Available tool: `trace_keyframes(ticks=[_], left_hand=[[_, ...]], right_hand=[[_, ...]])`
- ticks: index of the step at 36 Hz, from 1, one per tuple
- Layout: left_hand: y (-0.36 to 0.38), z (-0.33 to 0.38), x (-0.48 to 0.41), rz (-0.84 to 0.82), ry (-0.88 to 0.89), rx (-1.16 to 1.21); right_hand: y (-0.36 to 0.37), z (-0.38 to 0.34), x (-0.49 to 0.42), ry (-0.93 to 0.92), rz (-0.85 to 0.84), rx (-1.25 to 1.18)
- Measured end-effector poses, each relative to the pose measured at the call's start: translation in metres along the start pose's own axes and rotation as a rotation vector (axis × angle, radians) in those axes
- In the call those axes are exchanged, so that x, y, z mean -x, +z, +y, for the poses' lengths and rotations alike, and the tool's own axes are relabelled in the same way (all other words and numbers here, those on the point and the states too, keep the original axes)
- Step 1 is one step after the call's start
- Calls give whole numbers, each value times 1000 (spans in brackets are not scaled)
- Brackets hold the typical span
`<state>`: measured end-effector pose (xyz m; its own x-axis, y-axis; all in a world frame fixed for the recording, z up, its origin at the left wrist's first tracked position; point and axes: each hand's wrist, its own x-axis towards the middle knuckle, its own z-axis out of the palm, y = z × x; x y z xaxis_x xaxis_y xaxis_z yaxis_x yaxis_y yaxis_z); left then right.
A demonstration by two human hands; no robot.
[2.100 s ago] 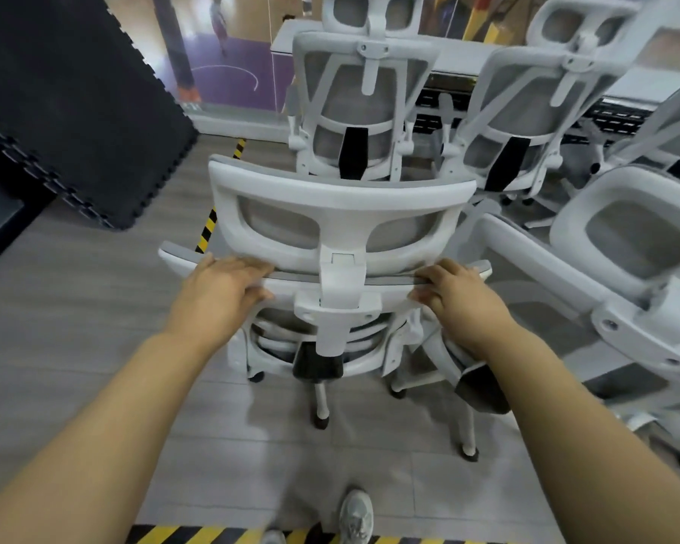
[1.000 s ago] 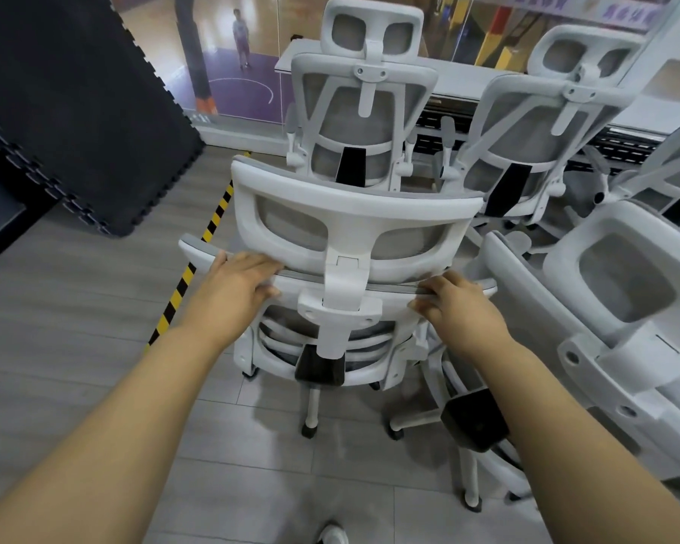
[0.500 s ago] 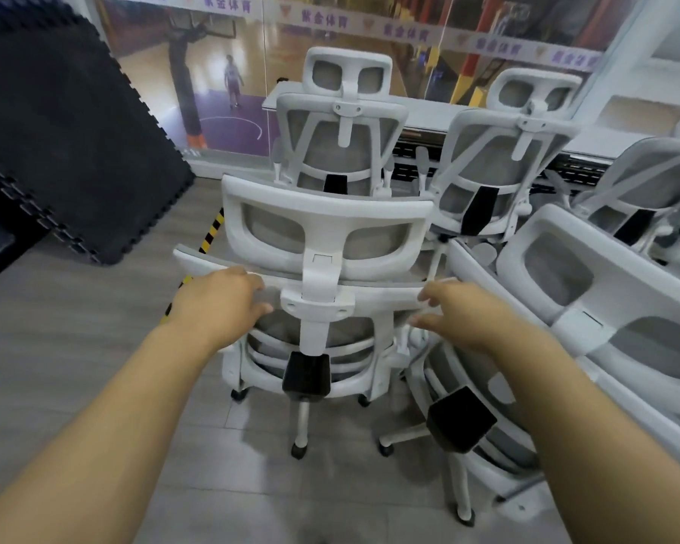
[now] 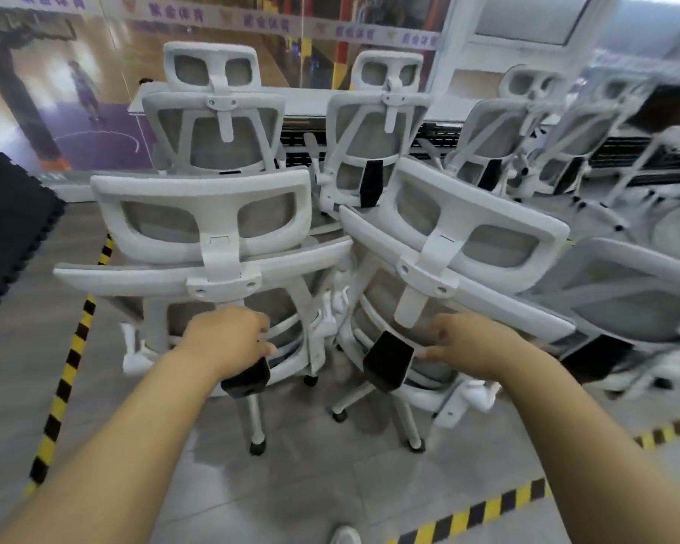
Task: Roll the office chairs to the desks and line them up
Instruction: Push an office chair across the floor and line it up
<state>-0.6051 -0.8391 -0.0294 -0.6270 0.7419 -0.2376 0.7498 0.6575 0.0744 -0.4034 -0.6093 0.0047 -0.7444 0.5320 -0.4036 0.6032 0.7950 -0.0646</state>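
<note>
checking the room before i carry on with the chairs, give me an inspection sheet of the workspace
surface: grey tiled floor, crossed by yellow-black hazard tape
job's things: two white mesh chairs close in front, the left chair square-on and the right chair askew beside it; a row of chairs stands at the white desk
clutter: black foam mat at the left
grippers: left hand low at the left chair's back, fingers curled, grip unclear in the blur; right hand loose near the right chair's back
cables: nothing seen
surroundings: glass wall with a sports court behind
</note>
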Motion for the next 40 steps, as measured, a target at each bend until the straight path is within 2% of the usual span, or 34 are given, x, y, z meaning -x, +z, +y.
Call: trace_keyframes(ticks=[6, 12, 21, 27, 35, 40], left_hand=[[-13, 46, -29, 32, 113, -36], [-24, 88, -73, 67, 183, 23], [-27, 146, -142, 177, 194, 92], [-24, 169, -180, 261, 174, 129], [-18, 198, -216, 334, 127, 220], [-18, 218, -232, 358, 196, 242]], right_hand=[[2, 48, 8, 183, 246, -69], [7, 91, -14, 202, 443, -50], [14, 147, -63, 103, 429, 45], [14, 179, -83, 32, 508, -3], [-2, 233, -97, -16, 494, -17], [-3, 270, -106, -8, 534, -65]])
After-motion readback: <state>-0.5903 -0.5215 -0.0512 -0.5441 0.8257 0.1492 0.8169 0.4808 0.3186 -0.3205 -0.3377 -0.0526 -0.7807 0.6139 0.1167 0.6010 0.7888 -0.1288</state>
